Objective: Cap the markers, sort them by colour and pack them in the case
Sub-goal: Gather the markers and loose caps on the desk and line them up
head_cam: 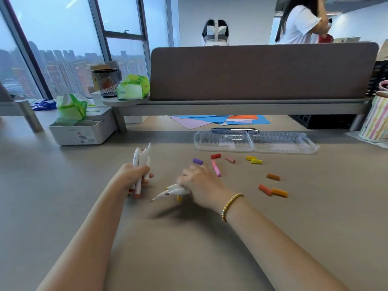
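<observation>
My left hand (134, 175) grips an upright bundle of several white uncapped markers (141, 158) just above the table. My right hand (199, 183) holds another few white markers (172, 191), blurred, pointing left and low over the table. Loose caps lie to the right: a purple cap (197, 161), a red cap (215, 156), pink caps (217, 170), yellow caps (254, 160), and orange caps (273, 189). The clear plastic case (255, 141) lies open beyond the caps, and seems to hold no markers.
A white organiser box (84, 131) with green tissue packs stands at the back left. Coloured paper sheets (220, 119) lie under the grey shelf (231, 103). A striped bag (375, 120) sits at the right edge. People sit and stand behind the desk divider (262, 72).
</observation>
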{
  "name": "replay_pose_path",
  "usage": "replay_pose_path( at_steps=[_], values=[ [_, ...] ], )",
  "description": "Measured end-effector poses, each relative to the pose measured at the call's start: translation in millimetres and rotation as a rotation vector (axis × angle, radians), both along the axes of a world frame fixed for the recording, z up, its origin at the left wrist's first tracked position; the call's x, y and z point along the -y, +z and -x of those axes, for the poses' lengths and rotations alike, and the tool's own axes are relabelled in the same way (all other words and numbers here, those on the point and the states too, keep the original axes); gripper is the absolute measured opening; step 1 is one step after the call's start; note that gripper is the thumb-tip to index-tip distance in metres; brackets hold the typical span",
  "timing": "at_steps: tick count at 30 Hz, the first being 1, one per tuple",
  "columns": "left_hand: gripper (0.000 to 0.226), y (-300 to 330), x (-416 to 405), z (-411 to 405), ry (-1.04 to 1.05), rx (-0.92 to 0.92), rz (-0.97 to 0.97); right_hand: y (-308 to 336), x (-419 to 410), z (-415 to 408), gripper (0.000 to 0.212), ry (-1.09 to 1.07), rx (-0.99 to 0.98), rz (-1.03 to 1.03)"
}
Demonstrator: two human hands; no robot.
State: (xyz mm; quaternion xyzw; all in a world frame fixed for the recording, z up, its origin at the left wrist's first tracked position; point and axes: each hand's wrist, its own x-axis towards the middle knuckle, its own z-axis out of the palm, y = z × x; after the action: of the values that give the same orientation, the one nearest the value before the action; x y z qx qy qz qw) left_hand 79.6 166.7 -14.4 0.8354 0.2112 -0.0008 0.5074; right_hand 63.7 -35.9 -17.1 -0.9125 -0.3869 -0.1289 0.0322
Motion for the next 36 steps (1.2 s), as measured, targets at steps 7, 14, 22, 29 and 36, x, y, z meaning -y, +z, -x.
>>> replay_pose_path(
  at_steps=[7, 14, 22, 29, 36],
  values=[
    [0.016, -9, -10, 6, 0.034, 0.049, 0.273, -2, -4, 11, 0.024, -0.013, -0.111, 0.058],
    [0.015, -10, -1, 7, 0.008, 0.033, 0.290, 4, 3, 20, 0.016, -0.079, -0.128, -0.044],
    [0.015, -10, 3, 8, 0.015, 0.049, 0.237, 26, 18, 30, 0.027, -0.584, -0.499, -0.244],
    [0.010, -6, 24, 12, -0.028, 0.043, 0.347, 24, 4, 35, 0.025, -0.651, -0.624, -0.068],
    [0.012, -7, 21, 13, 0.015, 0.104, 0.394, 24, -9, 28, 0.043, -0.679, -0.499, 0.130]
  ],
)
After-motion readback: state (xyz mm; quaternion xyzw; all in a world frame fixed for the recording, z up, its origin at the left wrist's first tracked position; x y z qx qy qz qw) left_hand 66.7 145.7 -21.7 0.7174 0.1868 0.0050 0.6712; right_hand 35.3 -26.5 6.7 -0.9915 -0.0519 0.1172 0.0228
